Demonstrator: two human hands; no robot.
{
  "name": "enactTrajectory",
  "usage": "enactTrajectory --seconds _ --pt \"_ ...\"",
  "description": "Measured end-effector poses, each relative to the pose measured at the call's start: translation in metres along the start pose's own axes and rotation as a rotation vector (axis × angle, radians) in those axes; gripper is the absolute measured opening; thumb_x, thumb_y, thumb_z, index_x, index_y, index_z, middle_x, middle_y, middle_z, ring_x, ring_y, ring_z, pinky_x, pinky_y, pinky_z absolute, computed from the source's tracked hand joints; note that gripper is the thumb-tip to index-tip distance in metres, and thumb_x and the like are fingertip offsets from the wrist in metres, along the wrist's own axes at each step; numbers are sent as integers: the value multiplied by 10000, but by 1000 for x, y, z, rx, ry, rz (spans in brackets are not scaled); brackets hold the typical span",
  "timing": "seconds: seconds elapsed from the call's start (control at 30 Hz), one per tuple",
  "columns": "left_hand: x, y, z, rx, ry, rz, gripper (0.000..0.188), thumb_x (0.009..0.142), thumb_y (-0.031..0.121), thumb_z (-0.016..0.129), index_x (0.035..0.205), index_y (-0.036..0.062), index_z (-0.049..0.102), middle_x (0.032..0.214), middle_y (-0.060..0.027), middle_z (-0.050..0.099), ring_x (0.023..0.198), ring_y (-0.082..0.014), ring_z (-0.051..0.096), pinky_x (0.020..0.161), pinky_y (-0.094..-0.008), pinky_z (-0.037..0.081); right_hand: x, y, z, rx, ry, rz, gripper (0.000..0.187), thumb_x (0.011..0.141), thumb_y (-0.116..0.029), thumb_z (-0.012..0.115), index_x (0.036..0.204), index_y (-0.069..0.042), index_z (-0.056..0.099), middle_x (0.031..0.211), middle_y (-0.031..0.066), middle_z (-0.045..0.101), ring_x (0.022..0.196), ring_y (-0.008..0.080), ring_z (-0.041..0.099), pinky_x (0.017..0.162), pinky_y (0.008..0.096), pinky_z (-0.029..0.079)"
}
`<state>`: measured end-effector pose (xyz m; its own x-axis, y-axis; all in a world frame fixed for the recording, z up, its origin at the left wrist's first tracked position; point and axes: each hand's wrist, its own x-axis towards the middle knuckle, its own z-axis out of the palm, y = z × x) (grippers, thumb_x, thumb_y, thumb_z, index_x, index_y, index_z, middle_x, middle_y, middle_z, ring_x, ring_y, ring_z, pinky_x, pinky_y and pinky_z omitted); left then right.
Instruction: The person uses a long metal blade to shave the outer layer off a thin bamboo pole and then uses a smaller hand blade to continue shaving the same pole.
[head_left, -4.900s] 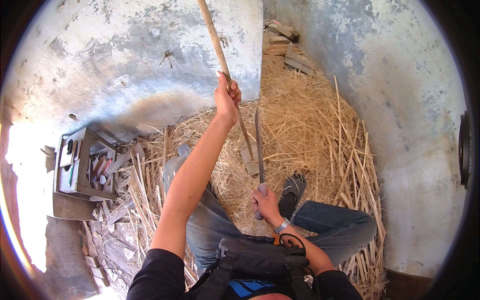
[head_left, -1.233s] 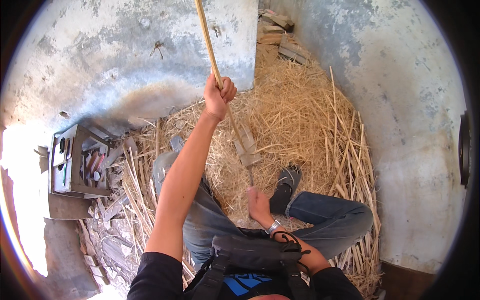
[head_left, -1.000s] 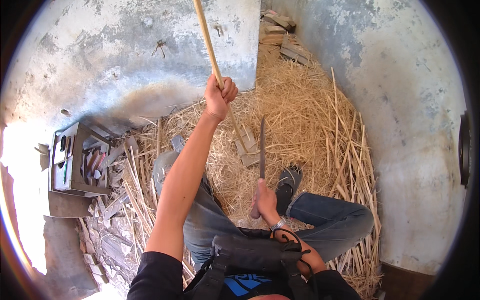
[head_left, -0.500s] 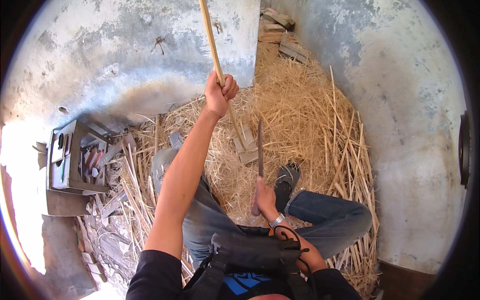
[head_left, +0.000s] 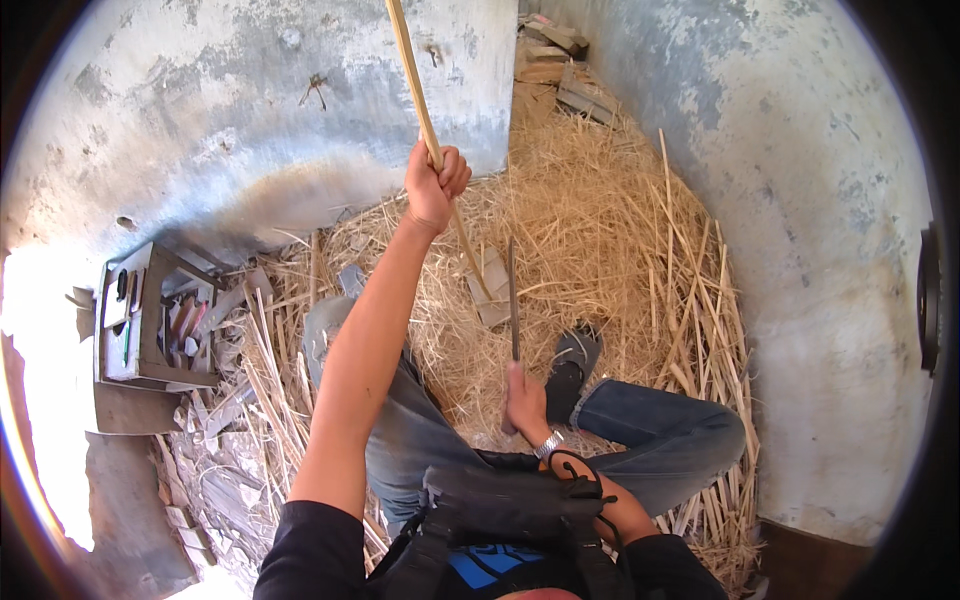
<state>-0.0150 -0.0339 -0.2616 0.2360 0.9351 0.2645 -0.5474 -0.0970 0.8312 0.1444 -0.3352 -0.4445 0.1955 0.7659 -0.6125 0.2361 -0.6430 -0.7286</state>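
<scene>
Raised in front of me, my left hand (head_left: 436, 186) is wrapped round a long pale strip of wood or bamboo (head_left: 412, 70). The strip slants from the top of the view down to a wooden block (head_left: 490, 285) on the floor, where its lower end appears to rest. My right hand (head_left: 527, 403), with a silver watch (head_left: 550, 444) on the wrist, grips the handle of a long-bladed knife (head_left: 514, 300). The narrow dark blade points away from me, a little right of the block and the strip, apart from the strip.
Shavings (head_left: 590, 190) cover the floor. Long split strips (head_left: 690, 310) lie along the right wall, more at my left. An open wooden box (head_left: 150, 372) holding small items stands left. Bricks and wood pieces (head_left: 585, 98) fill the far corner. My bent legs (head_left: 660, 425) flank the block.
The strip's top and my left hand have shifted slightly left. My right hand has moved the knife a little left, closer to the block.
</scene>
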Motion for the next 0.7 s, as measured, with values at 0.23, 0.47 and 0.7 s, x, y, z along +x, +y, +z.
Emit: enactTrajectory --seconds 0.23,0.47,0.7 --pt "4 0 3 23 54 7 656 1025 572 208 513 166 260 446 23 226 429 -120 203 435 -283 182 -5 12 20 -116 282 -675 553 1038 -467 485 687 -40 495 511 53 463 498 202 565 487 353 442" --pt "-1 -4 3 -16 110 -21 661 1023 581 231 508 168 255 443 24 222 427 -115 198 434 -283 178 -6 5 11 85 -34 9 587 1037 -516 455 743 -15 540 558 73 556 490 216 596 494 363 468" --pt "1 2 2 -89 -146 -109 658 1019 573 227 502 168 259 440 34 235 426 -112 196 440 -272 189 -21 -74 -15 318 199 -685 475 1046 -389 506 778 -6 585 508 31 519 426 168 522 465 350 418"
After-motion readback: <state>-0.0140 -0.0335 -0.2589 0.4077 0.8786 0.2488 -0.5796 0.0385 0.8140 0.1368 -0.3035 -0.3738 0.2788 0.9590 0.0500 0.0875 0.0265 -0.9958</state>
